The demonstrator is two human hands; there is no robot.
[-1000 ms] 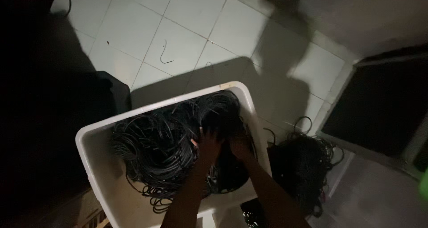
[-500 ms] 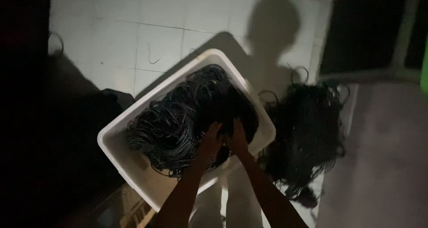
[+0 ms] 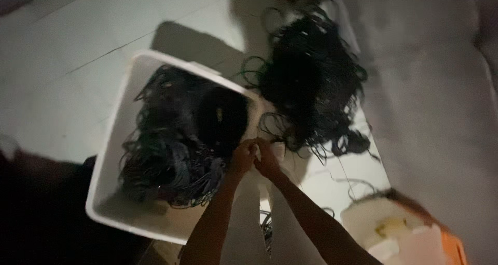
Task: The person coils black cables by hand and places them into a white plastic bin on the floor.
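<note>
White plastic tub (image 3: 111,156) on the pale tiled floor (image 3: 62,63), heaped with tangled black cables (image 3: 176,140); beyond its far rim, a second loose cable pile (image 3: 311,78). At the tub's right rim, left hand (image 3: 242,158) and right hand (image 3: 267,161) pinched narrow together — around what, cannot tell. Probably light, limp, snag-prone — best gripped as a gathered bundle, not by single strands.

1. Whatever my hands (image 3: 255,158) pinch together at the white bin's (image 3: 111,156) 3 o'clock rim is too small and blurred to tell.
2. The orange-edged box (image 3: 410,234) at 5 o'clock is cut off by the frame.
3. Darkness swallows everything at 8 o'clock.
</note>
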